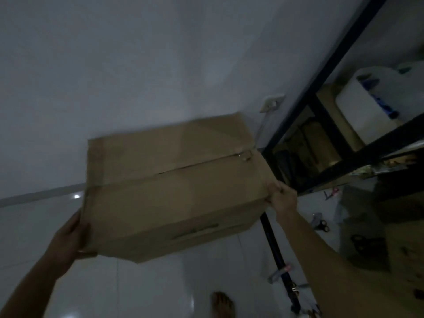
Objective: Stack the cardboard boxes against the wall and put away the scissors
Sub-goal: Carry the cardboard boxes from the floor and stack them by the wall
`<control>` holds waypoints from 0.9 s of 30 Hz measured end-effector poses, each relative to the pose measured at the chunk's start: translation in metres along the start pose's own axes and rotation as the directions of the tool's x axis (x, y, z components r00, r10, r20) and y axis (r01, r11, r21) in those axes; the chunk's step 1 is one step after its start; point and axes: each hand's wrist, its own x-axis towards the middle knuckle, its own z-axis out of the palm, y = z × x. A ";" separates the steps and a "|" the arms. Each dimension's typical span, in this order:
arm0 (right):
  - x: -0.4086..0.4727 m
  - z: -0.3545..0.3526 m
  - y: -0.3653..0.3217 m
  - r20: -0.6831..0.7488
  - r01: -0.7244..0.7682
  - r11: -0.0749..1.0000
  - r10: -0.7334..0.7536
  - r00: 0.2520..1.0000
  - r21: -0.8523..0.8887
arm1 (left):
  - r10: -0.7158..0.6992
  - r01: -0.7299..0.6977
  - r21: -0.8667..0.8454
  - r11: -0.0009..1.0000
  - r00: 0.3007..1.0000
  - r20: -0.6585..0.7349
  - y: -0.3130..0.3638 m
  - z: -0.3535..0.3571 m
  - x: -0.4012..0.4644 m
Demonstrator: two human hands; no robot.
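Note:
A large brown cardboard box [176, 187] is held in the air in front of the white wall [137, 65], its top flaps closed along a centre seam. My left hand [68, 237] holds its near left corner, fingers under the edge. My right hand [281, 196] grips its right edge with curled fingers. On the floor to the right lie scissors [321, 223] with dark handles. More cardboard boxes [403, 244] stand at the right edge, dim and blurred.
A black metal shelf rack [321, 106] stands right of the box, holding white jugs [367, 104] and cardboard. A wall socket [271, 103] sits beside it. A dark pole [275, 253] lies on the glossy white tile floor [137, 290]. A bare foot [222, 304] shows below.

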 end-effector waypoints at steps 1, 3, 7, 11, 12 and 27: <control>0.006 0.003 0.003 -0.004 -0.028 0.999 0.029 1.000 0.042 | 0.014 -0.013 0.004 1.000 1.000 -0.018 0.002 0.005 0.005; 0.011 0.009 0.010 -0.012 -0.090 0.989 0.092 0.996 0.117 | 0.038 -0.038 0.006 0.999 0.996 -0.084 0.007 0.014 0.010; 0.019 0.016 0.024 0.012 -0.135 0.978 0.135 0.991 0.161 | 0.055 -0.055 0.005 0.998 0.988 -0.147 0.003 0.025 0.014; 0.025 0.020 0.030 0.067 -0.149 0.976 0.140 0.988 0.161 | 0.020 -0.028 -0.035 0.999 0.977 -0.210 -0.006 0.033 0.021; 0.026 0.021 0.032 0.069 -0.149 0.978 0.140 0.988 0.144 | 0.003 -0.012 -0.040 0.999 0.976 -0.219 -0.007 0.035 0.023; 0.022 0.027 0.027 0.086 -0.102 0.983 0.117 0.989 -0.154 | 0.124 0.001 0.461 0.888 0.963 -0.240 -0.005 0.023 0.040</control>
